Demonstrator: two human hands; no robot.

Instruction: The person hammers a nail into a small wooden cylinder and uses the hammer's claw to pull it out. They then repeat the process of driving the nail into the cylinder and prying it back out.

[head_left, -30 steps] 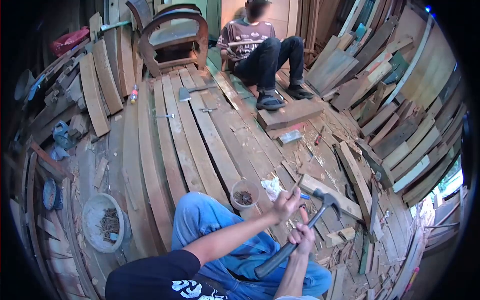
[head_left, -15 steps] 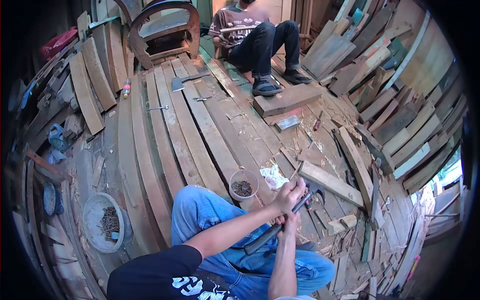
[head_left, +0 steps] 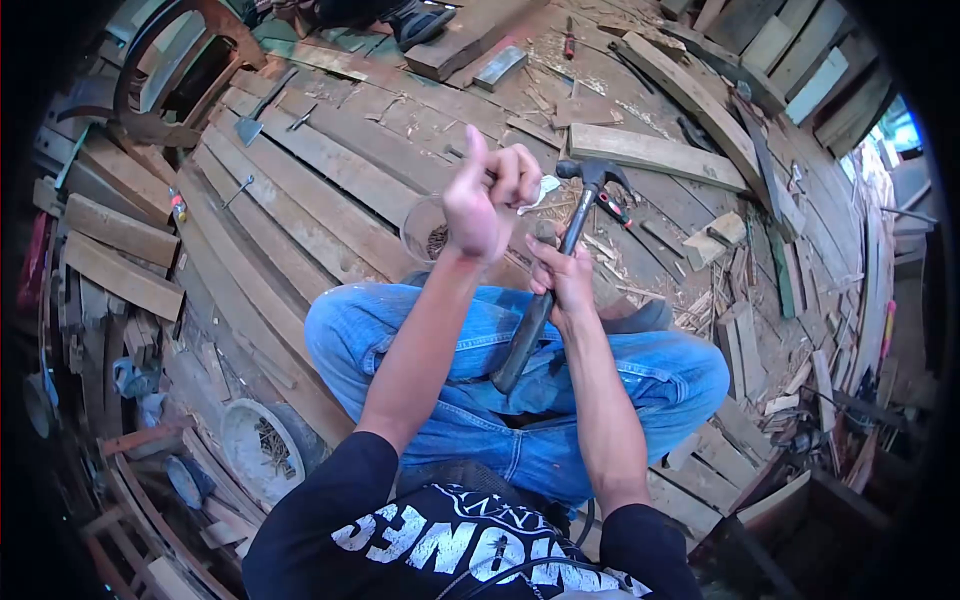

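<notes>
My left hand (head_left: pixel 485 200) is raised in front of the plastic tub of nails (head_left: pixel 418 235), thumb up and fingers curled. A thin dark piece shows beside its fingers; I cannot make out what it is. My right hand (head_left: pixel 562 275) is wrapped round the shaft of a claw hammer (head_left: pixel 572 235). The hammer's head is up, just right of my left hand, and the handle's end rests over my crossed legs. Partly behind my left hand lies a white crumpled piece (head_left: pixel 545 190).
Long planks (head_left: pixel 310 190) cover the floor at left, with a hatchet (head_left: pixel 250 128) on them. A pale basin of nails (head_left: pixel 250 450) stands lower left. A wooden beam (head_left: pixel 655 157) lies beyond the hammer. Another person's foot (head_left: pixel 425 25) is at the top.
The view has tilted down and turned. My left hand has come off the hammer and moved up and left. My right hand still holds the hammer, which now stands more upright.
</notes>
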